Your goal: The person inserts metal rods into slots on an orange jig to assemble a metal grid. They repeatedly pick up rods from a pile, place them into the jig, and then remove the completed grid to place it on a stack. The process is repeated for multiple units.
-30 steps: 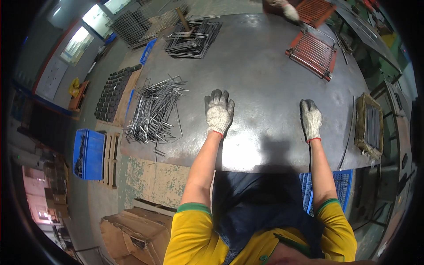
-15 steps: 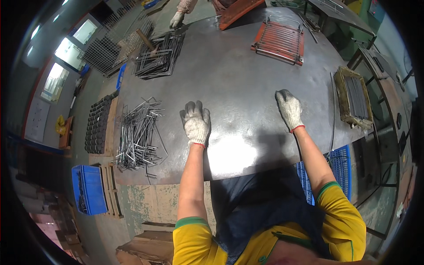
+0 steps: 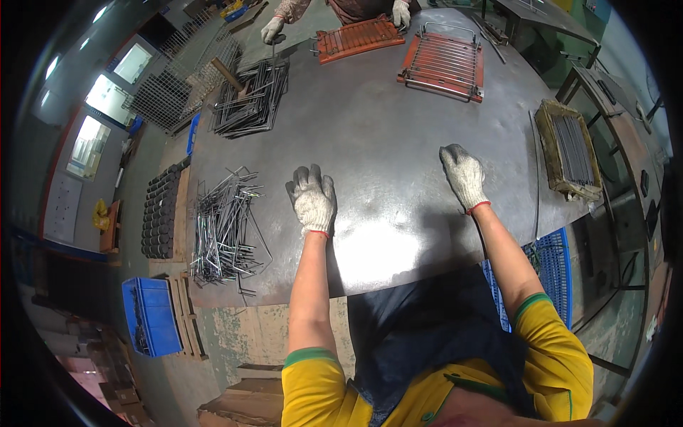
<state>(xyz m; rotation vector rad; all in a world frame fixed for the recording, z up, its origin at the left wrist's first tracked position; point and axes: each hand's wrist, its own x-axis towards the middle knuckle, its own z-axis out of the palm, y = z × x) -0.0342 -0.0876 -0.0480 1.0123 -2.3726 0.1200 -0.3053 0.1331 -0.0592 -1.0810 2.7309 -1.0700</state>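
My left hand point(image 3: 311, 199), in a white knit glove with grey-coated fingers, lies palm down on the metal tabletop point(image 3: 370, 135), its fingers spread and holding nothing. Farther right, my right hand point(image 3: 464, 176), gloved alike, also rests on the metal with nothing visible in it; its fingers look stretched out close together. Left of my left hand is a loose heap of bent metal rods point(image 3: 226, 231). Beyond my right hand sits a red jig point(image 3: 442, 65) with a grid of parallel metal rods lying on it.
Across the table a co-worker's gloved hands point(image 3: 272, 30) are beside a second red jig point(image 3: 361, 38). Stacked wire frames point(image 3: 250, 96) lie at the far left. A box of dark rods point(image 3: 569, 149) stands at the right edge, and a blue bin point(image 3: 151, 317) sits at lower left.
The co-worker's tilted red jig has come down flat on the table and shifted left; a second co-worker hand now shows at its right. My hands stay nearly where they were.
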